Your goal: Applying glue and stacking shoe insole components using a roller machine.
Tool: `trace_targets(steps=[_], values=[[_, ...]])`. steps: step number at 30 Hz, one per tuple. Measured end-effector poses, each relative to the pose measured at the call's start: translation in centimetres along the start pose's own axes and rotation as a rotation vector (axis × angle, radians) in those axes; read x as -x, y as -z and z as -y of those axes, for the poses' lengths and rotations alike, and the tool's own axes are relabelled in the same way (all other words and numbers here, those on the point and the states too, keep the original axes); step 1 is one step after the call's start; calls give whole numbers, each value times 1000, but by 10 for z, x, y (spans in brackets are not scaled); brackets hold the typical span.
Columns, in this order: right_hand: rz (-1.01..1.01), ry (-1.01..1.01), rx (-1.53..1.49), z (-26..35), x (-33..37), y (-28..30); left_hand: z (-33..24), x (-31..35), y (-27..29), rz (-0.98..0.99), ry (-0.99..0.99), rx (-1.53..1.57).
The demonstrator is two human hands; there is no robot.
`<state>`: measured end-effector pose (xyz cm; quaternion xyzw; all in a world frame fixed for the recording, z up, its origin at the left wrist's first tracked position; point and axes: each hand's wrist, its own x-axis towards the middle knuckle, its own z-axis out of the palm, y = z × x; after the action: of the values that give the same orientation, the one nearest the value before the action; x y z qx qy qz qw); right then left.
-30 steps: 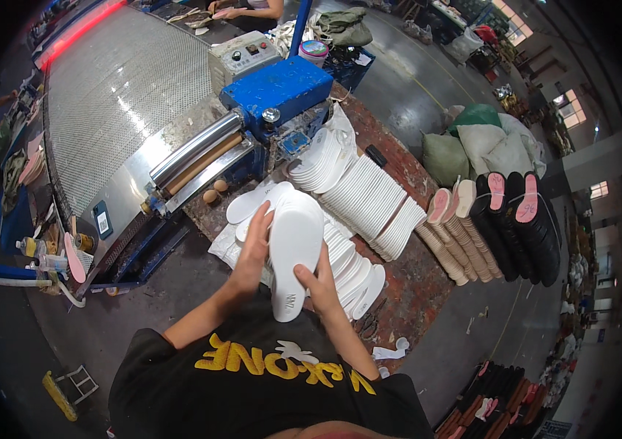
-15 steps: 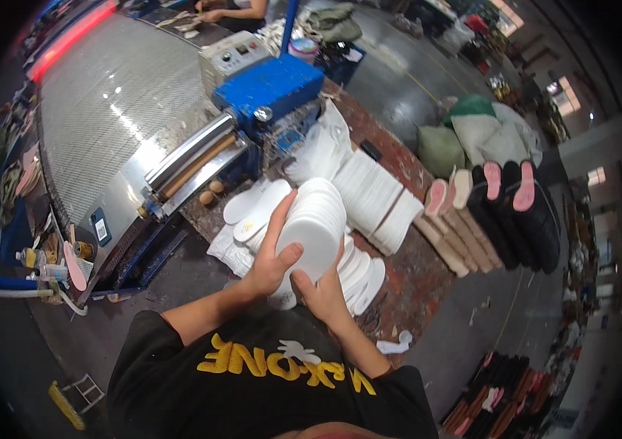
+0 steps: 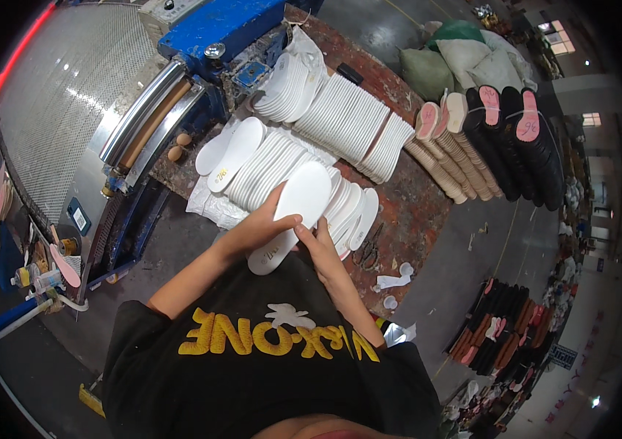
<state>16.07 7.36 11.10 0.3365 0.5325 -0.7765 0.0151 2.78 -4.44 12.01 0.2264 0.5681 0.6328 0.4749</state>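
Observation:
A white insole (image 3: pixel 303 194) with small print at its heel end lies slanted in front of my chest, its face turned up. My left hand (image 3: pixel 261 223) is closed on its left edge, the thumb on top. On the opposite edge my right hand (image 3: pixel 317 245) grips it too, thumb close to the left one. Whether more insoles are stacked under it is hidden. Just beyond, a row of white insoles (image 3: pixel 263 172) stands packed on the table, with more insoles (image 3: pixel 358 219) leaning to the right of my hands.
A longer row of white insoles (image 3: pixel 344 117) fills the table's far side. At left stands a blue roller machine (image 3: pixel 230 29) with a mesh conveyor (image 3: pixel 69 80). Scissors (image 3: pixel 369 252) lie at the table's right. Beige and black bundles (image 3: pixel 508 146) stand beyond, near sacks (image 3: pixel 464 58).
The insoles in my hands have tilted: rounded ends of a stack faced me before, and now one insole's full face shows. The view has shifted, bringing the table's rows more into sight.

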Motion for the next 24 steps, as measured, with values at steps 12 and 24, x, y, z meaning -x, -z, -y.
trace_targets(steps=[12,24], values=[[273,162,237,-17,-23,10,2,-43,135,-371,82,129],[284,120,568,-16,-12,13,46,-72,170,-305,76,59]])
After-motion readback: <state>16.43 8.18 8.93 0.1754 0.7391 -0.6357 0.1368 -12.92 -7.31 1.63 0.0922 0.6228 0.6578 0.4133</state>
